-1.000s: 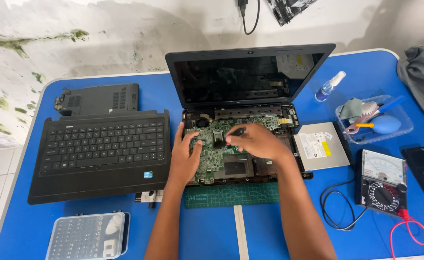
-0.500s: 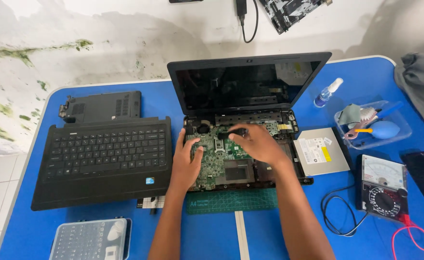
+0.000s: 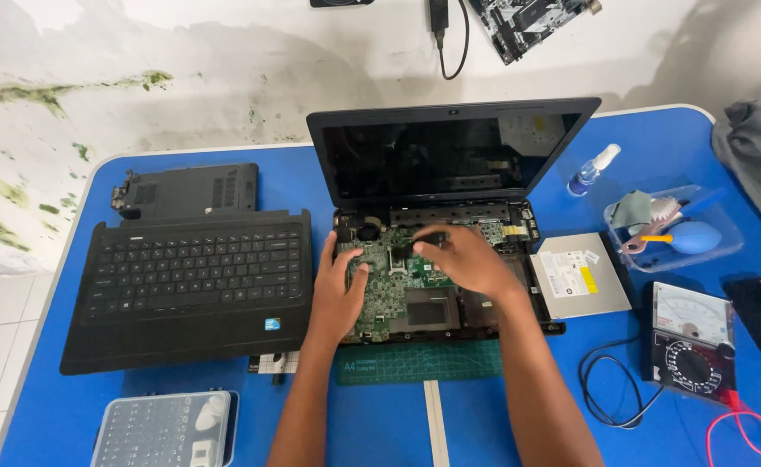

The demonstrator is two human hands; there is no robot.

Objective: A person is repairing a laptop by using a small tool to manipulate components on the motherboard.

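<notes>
At the centre of the blue table (image 3: 484,415), on a green cutting mat (image 3: 419,363), sits an opened laptop base with its green motherboard (image 3: 393,281) exposed and its dark screen (image 3: 445,156) tilted up behind. The left hand (image 3: 337,294) lies flat on the board's left edge, fingers spread and holding nothing. The right hand (image 3: 462,259) hovers over the board's upper middle, fingers curled around a small dark part; what it is cannot be told. A likely risk, as a judgement: the weight of the left palm could flex the board or bend components, and the right hand pulling at an angle could strain a connector. Just right of the laptop lies a silver optical drive (image 3: 579,277), then a black analogue multimeter (image 3: 690,342) with trailing leads, and a clear tray (image 3: 674,229) holding a blue air blower. To the left rests the removed keyboard deck (image 3: 190,290), with a clear screwdriver-bit case (image 3: 164,428) below it. Compared with 1 second earlier, both hands keep nearly the same places, and the camera has tilted slightly.
</notes>
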